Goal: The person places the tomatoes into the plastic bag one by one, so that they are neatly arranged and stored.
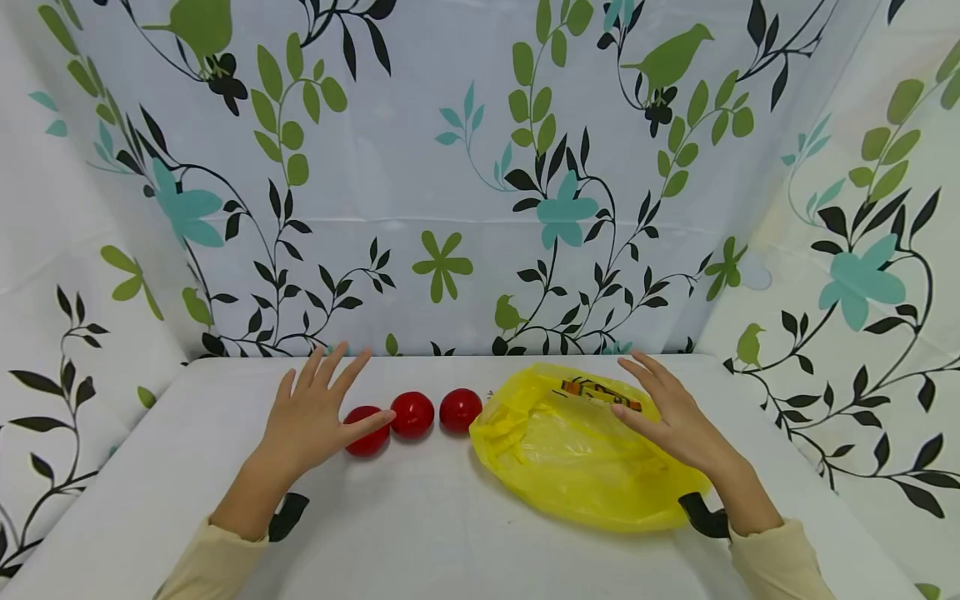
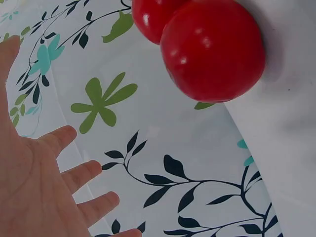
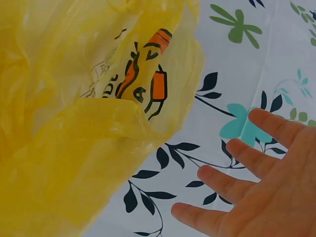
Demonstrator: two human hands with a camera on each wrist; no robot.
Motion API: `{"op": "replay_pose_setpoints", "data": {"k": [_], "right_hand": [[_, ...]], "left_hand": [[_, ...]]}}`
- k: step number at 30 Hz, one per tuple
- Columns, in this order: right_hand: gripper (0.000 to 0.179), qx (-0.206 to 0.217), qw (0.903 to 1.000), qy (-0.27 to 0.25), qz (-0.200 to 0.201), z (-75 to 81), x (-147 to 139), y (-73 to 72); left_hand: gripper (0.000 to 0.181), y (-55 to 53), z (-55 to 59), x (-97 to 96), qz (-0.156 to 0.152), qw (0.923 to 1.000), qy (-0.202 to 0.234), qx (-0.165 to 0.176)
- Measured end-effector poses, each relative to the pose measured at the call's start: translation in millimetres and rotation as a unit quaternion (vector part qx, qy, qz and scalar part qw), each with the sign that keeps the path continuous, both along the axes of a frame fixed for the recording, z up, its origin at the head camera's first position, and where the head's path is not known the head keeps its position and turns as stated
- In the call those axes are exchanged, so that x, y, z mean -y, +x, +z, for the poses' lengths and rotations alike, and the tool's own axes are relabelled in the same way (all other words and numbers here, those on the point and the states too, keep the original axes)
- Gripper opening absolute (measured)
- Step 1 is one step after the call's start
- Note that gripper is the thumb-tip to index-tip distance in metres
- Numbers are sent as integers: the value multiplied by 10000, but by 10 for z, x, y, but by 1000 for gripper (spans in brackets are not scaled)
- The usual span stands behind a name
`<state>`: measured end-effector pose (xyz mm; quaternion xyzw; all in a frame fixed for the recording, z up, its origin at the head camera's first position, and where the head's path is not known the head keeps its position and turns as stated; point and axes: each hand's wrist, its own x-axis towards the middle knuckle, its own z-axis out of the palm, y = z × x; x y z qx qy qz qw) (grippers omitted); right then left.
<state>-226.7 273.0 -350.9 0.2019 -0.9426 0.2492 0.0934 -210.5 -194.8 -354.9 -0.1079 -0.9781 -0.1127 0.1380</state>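
Observation:
Three glossy red round things, looking like tomatoes, lie in a row on the white table: the left one (image 1: 366,435), the middle one (image 1: 412,415) and the right one (image 1: 460,411). My left hand (image 1: 306,423) hovers with fingers spread, its thumb overlapping the left and middle ones in the head view. It holds nothing. A crumpled yellow plastic bag (image 1: 570,467) with orange and black print lies right of them, its mouth partly spread. Over the bag's right side my right hand (image 1: 684,427) is held with straight fingers, gripping nothing; in the right wrist view its fingers (image 3: 227,185) are apart from the plastic.
The white tabletop (image 1: 420,533) stretches in front of the bag and red things. A curtain (image 1: 480,192) with leaves, birds and flowers hangs behind the table and along both sides. Dark bands (image 1: 288,517) sit at both wrists.

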Motion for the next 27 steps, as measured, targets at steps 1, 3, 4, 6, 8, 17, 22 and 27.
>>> {"op": "replay_pose_setpoints", "data": {"k": [1, 3, 4, 6, 8, 17, 22, 27], "right_hand": [[70, 32, 10000, 3, -29, -5, -2, -1], [70, 71, 9999, 6, -81, -18, -6, -2], [69, 69, 9999, -6, -93, -26, -10, 0], [68, 42, 9999, -37, -106, -42, -18, 6], [67, -6, 9999, -60, -111, -63, -26, 12], [64, 2, 9999, -66, -135, -121, -64, 42], [66, 53, 9998, -44, -159, -101, -95, 72], [67, 59, 9998, -1, -194, -113, -141, 83]], "left_hand": [[92, 0, -17, 8, -27, 10000, -12, -50], [90, 3, -47, 22, -88, 9999, 28, -94], [90, 4, -58, 25, -124, 9998, 73, -114], [92, 6, -79, 29, -188, 9996, 188, -133], [94, 11, -99, 30, -225, 9992, 321, -109], [98, 29, -212, 42, -287, 9986, 441, -58], [96, 26, -296, 51, -347, 9981, 508, -12], [95, 8, -351, 55, -463, 9940, 915, 392]]}}
